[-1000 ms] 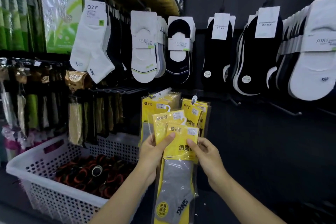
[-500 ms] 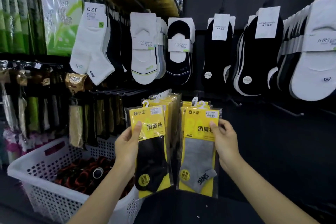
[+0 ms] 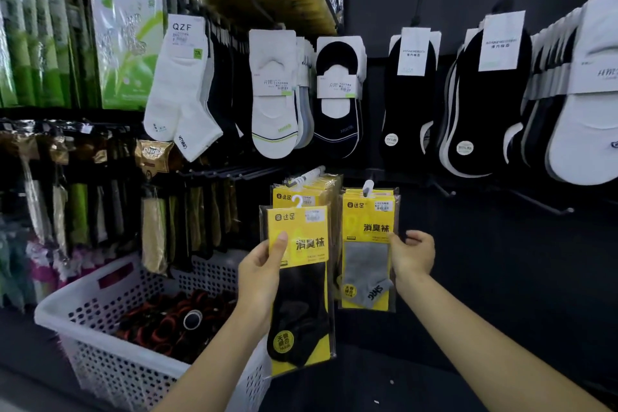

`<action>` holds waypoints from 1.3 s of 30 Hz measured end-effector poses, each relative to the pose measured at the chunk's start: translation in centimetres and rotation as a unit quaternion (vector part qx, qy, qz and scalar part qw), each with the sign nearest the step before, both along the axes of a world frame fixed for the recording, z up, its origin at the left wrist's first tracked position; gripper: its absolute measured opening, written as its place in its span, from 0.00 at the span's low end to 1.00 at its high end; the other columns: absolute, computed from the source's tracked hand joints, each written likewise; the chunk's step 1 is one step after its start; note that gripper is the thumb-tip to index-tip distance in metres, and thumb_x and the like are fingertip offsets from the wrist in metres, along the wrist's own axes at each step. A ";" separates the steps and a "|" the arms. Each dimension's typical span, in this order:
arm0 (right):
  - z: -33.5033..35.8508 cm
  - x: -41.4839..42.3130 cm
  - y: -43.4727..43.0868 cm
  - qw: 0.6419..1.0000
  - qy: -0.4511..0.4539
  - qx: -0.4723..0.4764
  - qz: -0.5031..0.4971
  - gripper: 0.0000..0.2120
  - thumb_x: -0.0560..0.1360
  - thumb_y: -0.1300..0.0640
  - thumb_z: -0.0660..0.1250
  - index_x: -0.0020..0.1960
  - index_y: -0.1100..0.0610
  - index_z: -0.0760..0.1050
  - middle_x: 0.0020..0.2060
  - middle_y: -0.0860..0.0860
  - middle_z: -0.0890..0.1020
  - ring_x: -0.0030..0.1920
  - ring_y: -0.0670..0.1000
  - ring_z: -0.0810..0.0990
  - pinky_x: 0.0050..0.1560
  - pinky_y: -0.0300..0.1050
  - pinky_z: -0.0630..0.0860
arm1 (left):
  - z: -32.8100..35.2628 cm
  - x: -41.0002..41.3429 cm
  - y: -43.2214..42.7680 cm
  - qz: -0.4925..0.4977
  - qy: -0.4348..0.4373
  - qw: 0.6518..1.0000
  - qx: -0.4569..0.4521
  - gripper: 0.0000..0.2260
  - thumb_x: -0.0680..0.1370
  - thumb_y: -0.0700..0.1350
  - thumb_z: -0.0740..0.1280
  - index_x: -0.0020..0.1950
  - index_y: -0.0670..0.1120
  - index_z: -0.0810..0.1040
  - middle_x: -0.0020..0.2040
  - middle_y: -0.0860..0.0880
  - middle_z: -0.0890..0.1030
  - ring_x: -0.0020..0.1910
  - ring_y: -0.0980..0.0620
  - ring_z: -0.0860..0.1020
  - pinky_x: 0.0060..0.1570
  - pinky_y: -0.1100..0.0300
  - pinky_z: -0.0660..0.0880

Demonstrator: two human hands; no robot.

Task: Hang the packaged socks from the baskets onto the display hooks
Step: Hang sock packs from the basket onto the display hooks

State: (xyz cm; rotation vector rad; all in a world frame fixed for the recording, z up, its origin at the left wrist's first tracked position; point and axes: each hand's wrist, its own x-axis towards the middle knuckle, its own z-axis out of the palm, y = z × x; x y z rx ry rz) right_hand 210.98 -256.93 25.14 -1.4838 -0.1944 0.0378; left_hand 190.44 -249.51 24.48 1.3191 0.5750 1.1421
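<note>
My left hand [image 3: 261,273] grips a packaged pair of black socks [image 3: 302,281] with a yellow card and a white hanger tab, held upright in front of a row of similar yellow packages [image 3: 312,191] on a display hook [image 3: 309,174]. To the right, a packaged pair of grey socks [image 3: 367,246] hangs from a neighbouring white-tipped hook [image 3: 368,186]. My right hand [image 3: 413,254] pinches that package's right edge with the thumb on its front.
A white perforated basket [image 3: 83,314] with red-and-black items stands at lower left. White and black socks hang on hooks above and to the right. Bare hooks [image 3: 565,210] jut from the dark panel at right. Green and gold packages fill the left wall.
The two packages have been parted. The grey one moved up and right onto the hook. My left hand lifted the black one slightly toward the left row.
</note>
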 end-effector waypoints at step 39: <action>-7.1 -0.6 -5.9 0.990 0.040 -0.023 0.133 0.10 0.77 0.55 0.67 0.57 0.55 0.74 0.54 0.50 0.78 0.55 0.48 0.77 0.56 0.41 0.74 | -9.6 9.1 -3.8 -0.042 0.141 0.984 0.102 0.29 0.77 0.60 0.60 0.76 0.53 0.58 0.72 0.56 0.64 0.71 0.58 0.62 0.69 0.58 0.63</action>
